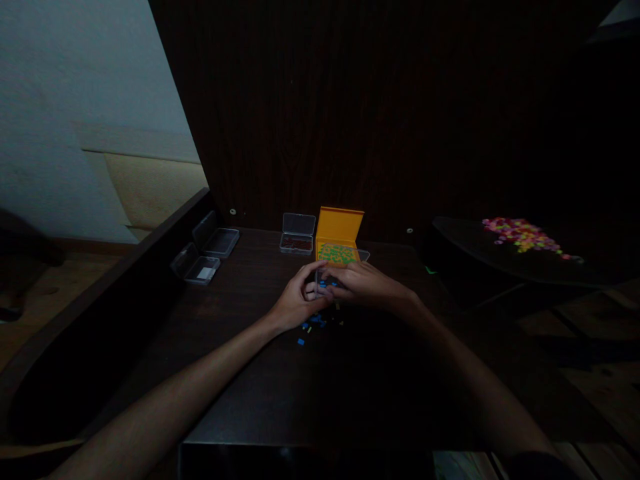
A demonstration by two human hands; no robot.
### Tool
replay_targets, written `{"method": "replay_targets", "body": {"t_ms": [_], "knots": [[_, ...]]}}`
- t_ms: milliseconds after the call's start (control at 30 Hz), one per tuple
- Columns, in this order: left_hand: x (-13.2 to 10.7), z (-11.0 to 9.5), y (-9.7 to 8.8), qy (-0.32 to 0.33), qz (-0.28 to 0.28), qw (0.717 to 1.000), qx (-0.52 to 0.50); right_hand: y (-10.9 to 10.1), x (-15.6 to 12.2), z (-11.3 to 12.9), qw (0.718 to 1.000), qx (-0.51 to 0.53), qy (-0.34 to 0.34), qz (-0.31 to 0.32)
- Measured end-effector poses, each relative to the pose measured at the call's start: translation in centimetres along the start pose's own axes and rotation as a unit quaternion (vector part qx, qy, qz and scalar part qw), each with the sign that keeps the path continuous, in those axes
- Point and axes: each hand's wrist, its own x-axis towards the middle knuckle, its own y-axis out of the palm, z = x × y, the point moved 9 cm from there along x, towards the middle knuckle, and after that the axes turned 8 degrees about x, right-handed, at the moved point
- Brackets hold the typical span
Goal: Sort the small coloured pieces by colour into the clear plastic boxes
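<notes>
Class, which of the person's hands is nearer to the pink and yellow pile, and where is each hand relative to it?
Right. The right hand is to the left of the pile; the left hand is farther left.

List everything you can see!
dark wooden table: one, dark brown, lower middle
dark wooden panel: one, dark brown, behind table
pale wall: one, bluish grey, upper left
open yellow box: one, yellow, near panel
small green bits: many, green, at its base
open clear plastic boxes: three, clear, two at table's left, one beside yellow box
clear plastic container: one, clear, just before yellow box
small blue pieces: several, blue, in container and on table
light yellow bits: few, pale yellow, near blue pieces
bead-like pieces: many, mostly pink and yellow, far right
left hand: one, bare, holding container
right hand: one, bare, at container
</notes>
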Motion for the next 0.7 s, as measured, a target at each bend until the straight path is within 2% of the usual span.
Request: {"method": "replay_targets", "body": {"t_ms": [67, 167, 267, 333, 400, 533, 633, 700], "knots": [[0.1, -0.2, -0.2, 0.002, -0.004, 1.0, -0.001, -0.4, 0.0, -0.2, 0.999, -0.024, 0.01, -0.023], [0.4, -0.5, -1.1, 0.012, -0.025, 1.0, 0.009, -1.6, -0.1, -0.4, 0.995, -0.039, 0.029, -0.091], [0.9, -0.8, -3.0, 0.026, -0.065, 0.997, 0.032, -2.7, -0.3, -0.1, 0.987, -0.005, 0.02, -0.159], [1.2, -1.2, -4.6, 0.044, -0.102, 0.992, 0.051, -2.7, -0.2, 0.3, 0.984, 0.027, 0.002, -0.174], [1.4, -1.7, -6.2, 0.068, -0.142, 0.985, 0.066, -1.8, 0.3, 0.4, 0.987, 0.045, -0.005, -0.157], [1.4, -2.4, -8.6, 0.09, -0.221, 0.966, 0.102, 2.0, 1.8, 0.0, 0.997, 0.033, 0.026, -0.061], [1.2, -2.4, -9.4, 0.084, -0.249, 0.957, 0.127, 4.7, 2.6, -0.6, 0.998, 0.015, 0.059, -0.007], [1.2, -2.2, -9.4, 0.078, -0.249, 0.956, 0.137, 5.8, 2.9, -1.1, 0.997, 0.006, 0.08, 0.008]]}}
